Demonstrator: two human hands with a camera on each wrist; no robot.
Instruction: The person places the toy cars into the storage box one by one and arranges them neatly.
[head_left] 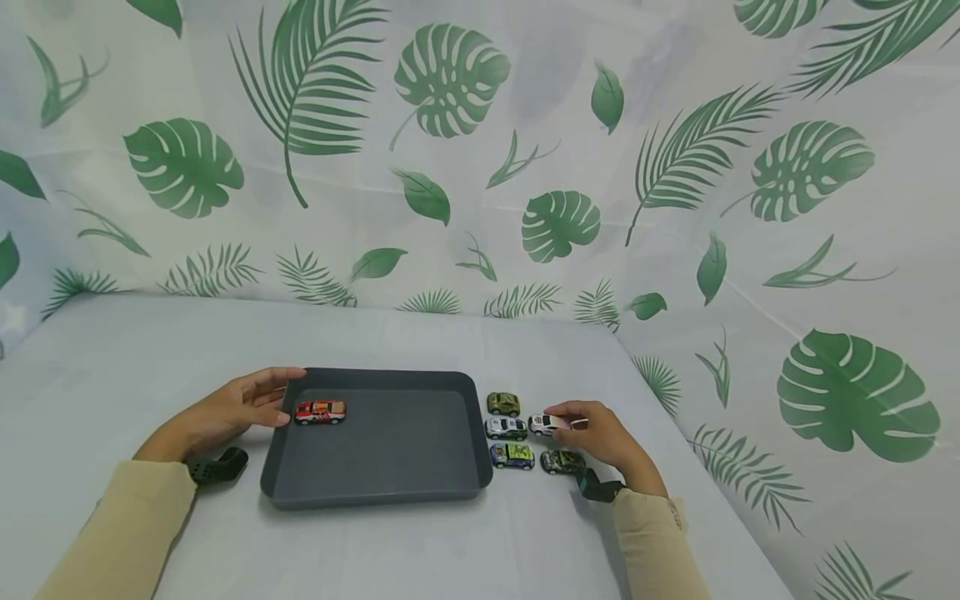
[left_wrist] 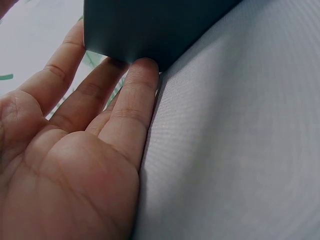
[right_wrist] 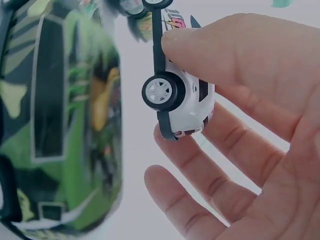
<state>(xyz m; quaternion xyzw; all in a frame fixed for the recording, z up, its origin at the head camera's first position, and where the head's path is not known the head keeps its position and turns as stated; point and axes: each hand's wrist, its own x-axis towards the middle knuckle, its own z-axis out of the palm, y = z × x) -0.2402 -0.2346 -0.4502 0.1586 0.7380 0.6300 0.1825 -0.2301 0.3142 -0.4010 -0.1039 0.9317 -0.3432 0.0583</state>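
My left hand point(head_left: 232, 412) holds the left rim of a dark grey rectangular tray point(head_left: 375, 502). Its thumb lies on the rim, and in the left wrist view its other fingertips touch the tray's outer wall point(left_wrist: 145, 30). Inside the tray at the left stands a red toy car point(head_left: 320, 412). Right of the tray, my right hand point(head_left: 603, 433) pinches a white toy car point(head_left: 546, 424) between thumb and fingers; the right wrist view shows the white car's wheel and side. Close below that hand is a dark green camouflage toy car point(head_left: 561, 462).
Beside the tray's right wall stand an olive-green toy car point(head_left: 503, 404), a white-and-green one point(head_left: 506, 429) and a blue-and-yellow one point(head_left: 512, 456). A white cloth point(head_left: 337, 558) covers the table. Leaf-patterned fabric point(head_left: 480, 167) hangs behind and at the right.
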